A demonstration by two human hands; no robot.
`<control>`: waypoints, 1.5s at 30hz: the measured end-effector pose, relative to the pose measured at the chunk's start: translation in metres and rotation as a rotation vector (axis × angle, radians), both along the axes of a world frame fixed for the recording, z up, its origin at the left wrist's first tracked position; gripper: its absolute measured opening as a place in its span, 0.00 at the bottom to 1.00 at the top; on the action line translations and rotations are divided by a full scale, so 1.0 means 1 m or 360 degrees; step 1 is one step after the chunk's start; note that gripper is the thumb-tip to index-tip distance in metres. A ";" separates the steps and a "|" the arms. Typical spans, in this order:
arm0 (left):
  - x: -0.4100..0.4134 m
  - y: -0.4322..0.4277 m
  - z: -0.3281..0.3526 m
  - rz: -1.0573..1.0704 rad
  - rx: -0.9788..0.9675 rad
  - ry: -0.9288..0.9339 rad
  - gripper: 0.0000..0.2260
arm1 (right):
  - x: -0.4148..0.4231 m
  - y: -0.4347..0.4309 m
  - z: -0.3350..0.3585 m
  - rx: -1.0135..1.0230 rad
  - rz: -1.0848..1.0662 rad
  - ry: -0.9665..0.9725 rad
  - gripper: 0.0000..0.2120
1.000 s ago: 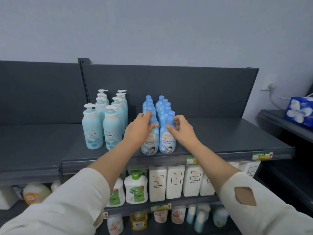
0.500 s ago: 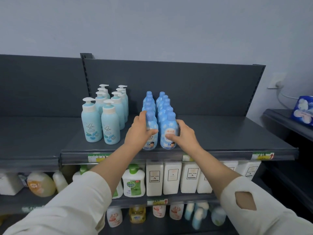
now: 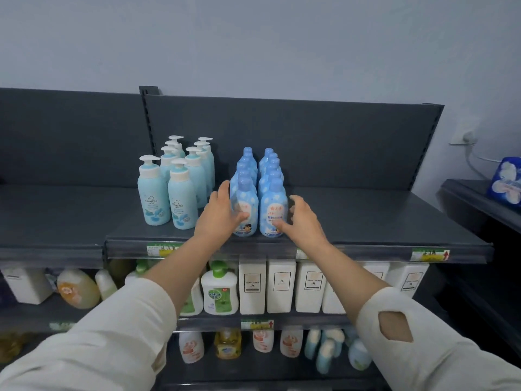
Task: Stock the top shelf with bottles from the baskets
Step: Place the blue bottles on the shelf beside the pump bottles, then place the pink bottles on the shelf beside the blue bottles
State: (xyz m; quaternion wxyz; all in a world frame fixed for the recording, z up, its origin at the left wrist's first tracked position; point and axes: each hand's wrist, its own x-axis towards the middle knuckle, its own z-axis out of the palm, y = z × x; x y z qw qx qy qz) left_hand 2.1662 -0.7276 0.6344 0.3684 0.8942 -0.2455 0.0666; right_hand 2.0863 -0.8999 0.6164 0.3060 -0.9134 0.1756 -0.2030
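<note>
Two rows of blue bottles with cloud print stand on the dark top shelf [image 3: 380,221]. The front left blue bottle [image 3: 245,203] and the front right blue bottle [image 3: 273,206] stand upright near the shelf's front edge. My left hand [image 3: 218,217] lies against the left side of the front left bottle, fingers straight and spread, thumb across its label. My right hand [image 3: 304,220] is at the right side of the front right bottle, fingers loosely spread, thumb touching its lower front. No basket is in view.
Several light-blue pump bottles [image 3: 153,198] stand in two rows to the left of the blue ones. The lower shelves hold white cartons [image 3: 280,286], a green-capped soap bottle [image 3: 220,292] and other bottles. A blue tissue pack [image 3: 506,183] lies on a side shelf at right.
Both hands slid down from the bottle necks to the bodies of the two front blue bottles, and their fingers have now loosened and spread. The view has tilted slightly upward.
</note>
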 end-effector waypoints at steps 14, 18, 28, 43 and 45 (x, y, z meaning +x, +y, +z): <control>-0.115 0.169 -0.064 0.0386 0.0905 0.0003 0.13 | -0.045 0.125 -0.052 -0.1057 0.0769 0.0282 0.19; -0.149 0.265 -0.086 0.0593 0.0999 0.0133 0.13 | -0.037 0.221 -0.071 -0.1224 0.1110 0.0270 0.18; -0.258 0.532 -0.170 0.1061 0.1103 0.0835 0.14 | -0.063 0.494 -0.154 -0.1293 0.1862 0.0379 0.15; -0.329 0.642 -0.390 0.1034 0.0883 0.1649 0.15 | -0.102 0.685 -0.385 -0.1312 0.2400 0.1149 0.16; -0.320 0.640 -0.430 0.1055 0.0787 0.1732 0.16 | -0.103 0.694 -0.422 -0.1314 0.2395 0.1214 0.15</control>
